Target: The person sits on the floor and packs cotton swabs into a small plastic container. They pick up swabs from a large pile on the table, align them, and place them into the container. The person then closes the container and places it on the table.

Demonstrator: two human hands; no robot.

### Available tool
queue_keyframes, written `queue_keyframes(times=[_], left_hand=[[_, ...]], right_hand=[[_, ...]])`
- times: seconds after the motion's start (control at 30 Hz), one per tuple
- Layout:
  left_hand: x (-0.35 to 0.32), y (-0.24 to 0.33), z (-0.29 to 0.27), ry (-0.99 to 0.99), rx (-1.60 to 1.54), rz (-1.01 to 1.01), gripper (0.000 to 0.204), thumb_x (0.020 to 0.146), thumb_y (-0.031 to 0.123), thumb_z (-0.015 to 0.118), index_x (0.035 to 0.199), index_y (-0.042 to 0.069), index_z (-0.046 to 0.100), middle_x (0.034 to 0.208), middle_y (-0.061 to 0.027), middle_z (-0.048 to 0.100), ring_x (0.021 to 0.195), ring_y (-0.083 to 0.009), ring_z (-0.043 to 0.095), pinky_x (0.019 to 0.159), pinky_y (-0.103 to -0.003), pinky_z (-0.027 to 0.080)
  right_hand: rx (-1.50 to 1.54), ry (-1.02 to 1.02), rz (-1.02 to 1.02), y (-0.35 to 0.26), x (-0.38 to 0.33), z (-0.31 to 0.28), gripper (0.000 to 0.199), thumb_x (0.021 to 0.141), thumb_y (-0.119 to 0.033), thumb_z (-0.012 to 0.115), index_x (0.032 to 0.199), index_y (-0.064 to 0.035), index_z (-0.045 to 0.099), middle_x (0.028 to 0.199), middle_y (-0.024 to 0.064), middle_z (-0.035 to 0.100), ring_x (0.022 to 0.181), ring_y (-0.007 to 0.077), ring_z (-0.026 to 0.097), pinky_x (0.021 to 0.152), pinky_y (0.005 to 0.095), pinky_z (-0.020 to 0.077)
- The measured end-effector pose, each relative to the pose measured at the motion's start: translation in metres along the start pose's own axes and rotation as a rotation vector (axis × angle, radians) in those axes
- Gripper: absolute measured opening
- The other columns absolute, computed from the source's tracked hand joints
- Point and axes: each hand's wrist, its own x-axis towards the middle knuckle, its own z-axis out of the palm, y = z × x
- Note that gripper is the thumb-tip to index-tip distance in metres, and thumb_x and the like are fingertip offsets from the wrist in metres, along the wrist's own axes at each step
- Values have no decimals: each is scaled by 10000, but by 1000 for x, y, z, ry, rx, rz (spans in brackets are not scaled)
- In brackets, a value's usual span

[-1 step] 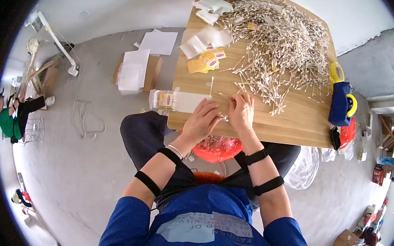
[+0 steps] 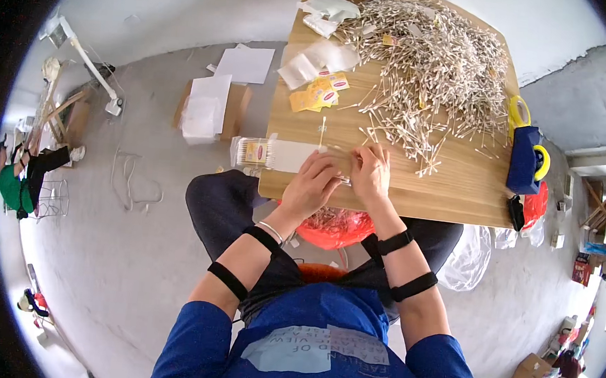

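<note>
At the near edge of the table, my left hand (image 2: 313,180) is closed over cotton swabs; white tips (image 2: 346,180) show beneath its fingers. A single cotton swab (image 2: 323,131) sticks out past its fingertips, pointing away from me. Close on its right, my right hand (image 2: 371,173) is pinched shut, and a motion-blurred swab streaks between the two hands. Under my left fingers and to their left lies a white card strip (image 2: 291,156). Beside that strip sits a clear pack of cotton swabs (image 2: 253,152) with a yellow label.
A big heap of loose cotton swabs (image 2: 437,72) covers the far right of the table. Yellow cards (image 2: 320,92) and clear plastic bags (image 2: 319,62) lie far left. A blue tape dispenser (image 2: 524,159) stands at the right edge. A red bag (image 2: 335,230) sits below the near edge.
The swab at my right fingertips, sharp before, is now a blur between my hands. The swab above my left hand has shifted slightly. Both hands stay in place.
</note>
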Motion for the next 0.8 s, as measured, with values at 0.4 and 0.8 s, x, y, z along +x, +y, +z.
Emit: queue_keyframes(times=[0.4, 0.8], left_hand=[[2, -12, 1, 318, -43, -290, 391, 801, -6, 609, 1181, 6, 517, 1164, -202, 509, 1059, -410, 492, 962, -486, 388], [42, -36, -9, 125, 250, -420, 274, 824, -19, 578, 1092, 17, 623, 958, -164, 646, 927, -370, 576, 835, -448, 449]], right_hand=[[149, 27, 163, 12, -3, -22, 279, 769, 37, 579, 1030, -40, 642, 1024, 163, 572, 1008, 366, 522, 901, 439, 436], [31, -33, 122, 22, 10, -27, 220, 755, -103, 733, 965, -51, 690, 1047, 142, 586, 1064, 345, 512, 935, 426, 426]])
